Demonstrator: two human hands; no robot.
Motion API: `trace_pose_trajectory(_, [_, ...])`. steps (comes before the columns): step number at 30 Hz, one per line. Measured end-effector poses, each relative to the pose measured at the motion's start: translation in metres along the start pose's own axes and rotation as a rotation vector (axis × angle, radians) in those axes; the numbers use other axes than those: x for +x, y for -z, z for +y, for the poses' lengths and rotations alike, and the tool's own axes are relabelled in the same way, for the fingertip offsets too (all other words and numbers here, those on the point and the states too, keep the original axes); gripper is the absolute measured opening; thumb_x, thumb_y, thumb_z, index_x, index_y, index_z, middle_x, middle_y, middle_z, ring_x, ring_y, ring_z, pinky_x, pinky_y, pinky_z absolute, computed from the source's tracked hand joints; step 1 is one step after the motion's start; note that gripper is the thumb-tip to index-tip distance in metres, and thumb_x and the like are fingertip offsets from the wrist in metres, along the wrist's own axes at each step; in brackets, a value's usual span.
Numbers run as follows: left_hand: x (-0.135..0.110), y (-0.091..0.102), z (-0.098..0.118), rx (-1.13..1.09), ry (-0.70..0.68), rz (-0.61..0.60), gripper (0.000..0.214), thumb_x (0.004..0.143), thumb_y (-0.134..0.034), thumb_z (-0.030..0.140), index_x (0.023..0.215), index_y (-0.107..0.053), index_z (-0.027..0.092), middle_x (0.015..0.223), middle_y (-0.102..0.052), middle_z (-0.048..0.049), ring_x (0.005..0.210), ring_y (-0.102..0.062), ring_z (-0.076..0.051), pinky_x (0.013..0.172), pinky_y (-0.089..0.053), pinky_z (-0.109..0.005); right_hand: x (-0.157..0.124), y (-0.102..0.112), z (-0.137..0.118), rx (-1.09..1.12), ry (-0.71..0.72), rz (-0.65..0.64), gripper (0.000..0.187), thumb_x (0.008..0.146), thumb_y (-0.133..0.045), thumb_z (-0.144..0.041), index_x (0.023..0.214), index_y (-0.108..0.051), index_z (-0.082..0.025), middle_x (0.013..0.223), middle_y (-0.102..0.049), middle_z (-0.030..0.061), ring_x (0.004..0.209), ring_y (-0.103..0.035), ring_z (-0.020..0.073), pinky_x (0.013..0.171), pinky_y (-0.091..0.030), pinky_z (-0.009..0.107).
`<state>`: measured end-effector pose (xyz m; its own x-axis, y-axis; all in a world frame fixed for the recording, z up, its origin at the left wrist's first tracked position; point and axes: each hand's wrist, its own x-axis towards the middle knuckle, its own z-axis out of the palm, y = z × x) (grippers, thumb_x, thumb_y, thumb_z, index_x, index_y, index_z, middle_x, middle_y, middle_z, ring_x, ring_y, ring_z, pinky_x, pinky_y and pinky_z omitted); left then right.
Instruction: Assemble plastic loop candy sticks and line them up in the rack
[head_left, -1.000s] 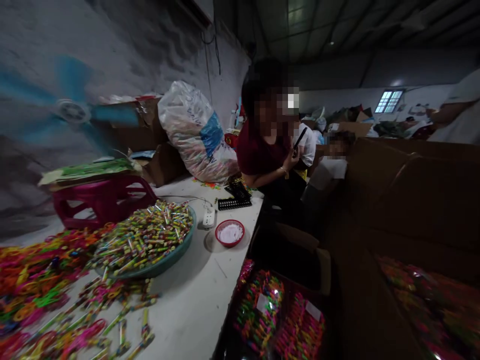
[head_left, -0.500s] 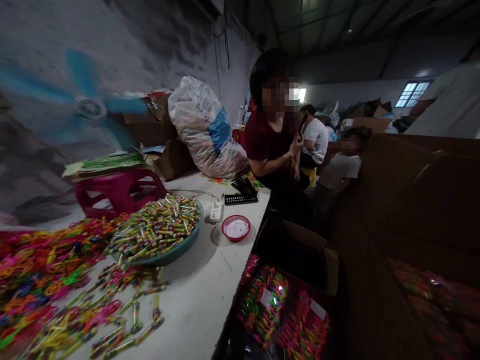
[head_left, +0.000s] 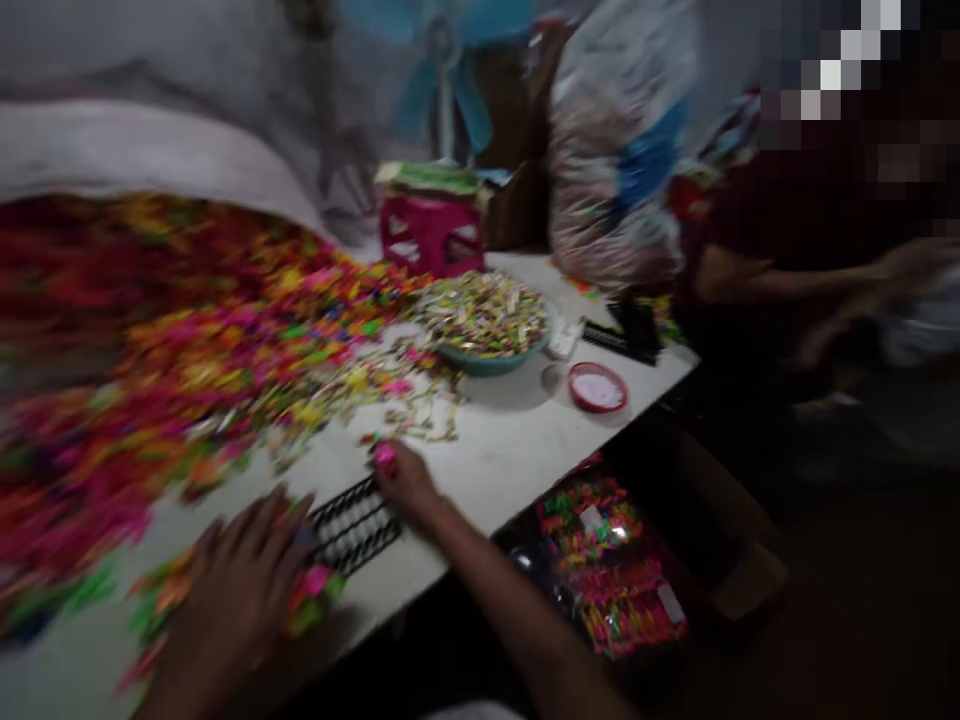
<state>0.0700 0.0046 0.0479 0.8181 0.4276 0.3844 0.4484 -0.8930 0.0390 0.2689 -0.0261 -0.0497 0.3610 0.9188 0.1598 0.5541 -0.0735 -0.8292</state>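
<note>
Blur softens both hands. Left hand [head_left: 240, 575]: fingers spread, partly hiding plastic pieces [head_left: 313, 605]; contact unclear. Right hand [head_left: 411, 487]: bent at black rack [head_left: 357, 522], pink spot [head_left: 385, 458] unidentifiable, grip cannot be told. Rack lies on table [head_left: 487, 480] between hands. Heaped basin [head_left: 491, 363], red basket [head_left: 602, 406] beyond; co-worker [head_left: 795, 245] cut off right.

White table [head_left: 510, 465] here: bright plastic pieces [head_left: 232, 345], heaped; full teal basin [head_left: 495, 363]; red basket [head_left: 600, 407]; black rack [head_left: 364, 527]; pink stool [head_left: 431, 235].

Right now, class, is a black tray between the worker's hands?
Yes, the black tray shows between the left hand and the right hand.
</note>
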Motion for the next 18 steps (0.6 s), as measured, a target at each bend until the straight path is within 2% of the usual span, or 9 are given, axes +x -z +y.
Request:
trace_pose_trajectory(2, [-0.022,-0.007,-0.003,0.021,0.095,-0.102,0.039,0.095,-0.031,0.028,0.12,-0.06,0.024,0.139,-0.054,-0.0108,0.137,-0.038,-0.033,0.109,-0.028,-0.06,0.001,0.002,0.0,0.119,-0.058,0.042,0.022,0.087,-0.055,-0.03,0.101,-0.062,-0.015,0.098,-0.067,0.0072,0.087,-0.06,0.0174,0.083,-0.048,0.029])
trace_pose_trajectory(3, [-0.026,-0.009,-0.004,0.021,0.167,-0.108,0.042,0.095,-0.032,0.031,0.129,-0.054,0.019,0.144,-0.048,-0.0139,0.138,-0.037,-0.031,0.111,-0.027,-0.058,0.001,0.003,0.0,0.173,-0.075,0.081,0.025,0.086,-0.056,-0.034,0.1,-0.063,-0.015,0.097,-0.068,0.007,0.086,-0.06,0.0176,0.083,-0.048,0.03])
trace_pose_trajectory(4, [-0.027,-0.011,-0.004,0.018,0.223,-0.098,0.047,0.096,-0.032,0.035,0.134,-0.049,0.014,0.146,-0.044,-0.0168,0.137,-0.038,-0.03,0.113,-0.027,-0.055,0.002,0.004,0.001,0.227,-0.079,0.092,0.028,0.085,-0.058,-0.038,0.099,-0.064,-0.015,0.095,-0.068,0.0066,0.085,-0.06,0.0175,0.082,-0.048,0.03])
trace_pose_trajectory(6, [-0.023,-0.012,-0.004,0.012,0.267,-0.116,0.05,0.097,-0.03,0.038,0.137,-0.046,0.012,0.146,-0.044,-0.0164,0.136,-0.04,-0.029,0.115,-0.025,-0.054,-0.001,0.007,0.001,0.293,-0.1,0.105,0.031,0.082,-0.06,-0.043,0.096,-0.066,-0.015,0.092,-0.068,0.0055,0.083,-0.059,0.0171,0.08,-0.048,0.029])
trace_pose_trajectory(10, [-0.018,-0.008,0.001,0.006,0.291,-0.129,0.049,0.099,-0.03,0.04,0.136,-0.049,0.014,0.147,-0.044,-0.0136,0.136,-0.039,-0.029,0.116,-0.022,-0.053,-0.014,0.009,-0.004,0.396,-0.182,0.107,0.034,0.08,-0.061,-0.044,0.094,-0.065,-0.014,0.082,-0.067,0.0031,0.075,-0.059,0.0154,0.07,-0.049,0.026])
trace_pose_trajectory(13, [-0.02,-0.007,0.003,-0.011,0.285,-0.133,0.05,0.1,-0.028,0.04,0.136,-0.047,0.013,0.148,-0.042,-0.0128,0.136,-0.038,-0.028,0.117,-0.021,-0.051,-0.027,0.004,-0.012,0.512,-0.251,0.096,0.035,0.078,-0.063,-0.044,0.095,-0.065,-0.014,0.074,-0.066,0.0018,0.066,-0.059,0.014,0.062,-0.048,0.024])
trace_pose_trajectory(16, [-0.022,-0.007,0.002,-0.02,0.279,-0.145,0.05,0.1,-0.028,0.04,0.136,-0.047,0.012,0.149,-0.041,-0.0131,0.137,-0.037,-0.027,0.117,-0.02,-0.05,-0.039,-0.008,-0.025,0.583,-0.298,0.02,0.037,0.075,-0.067,-0.045,0.094,-0.065,-0.015,0.065,-0.062,-0.0011,0.055,-0.057,0.0127,0.054,-0.046,0.023])
trace_pose_trajectory(18, [-0.022,-0.007,0.001,-0.027,0.281,-0.148,0.049,0.1,-0.029,0.039,0.137,-0.046,0.012,0.149,-0.041,-0.0132,0.137,-0.037,-0.027,0.117,-0.019,-0.051,-0.044,-0.016,-0.034,0.589,-0.265,-0.058,0.035,0.075,-0.067,-0.045,0.095,-0.065,-0.016,0.061,-0.06,-0.0031,0.05,-0.055,0.0116,0.05,-0.045,0.022])
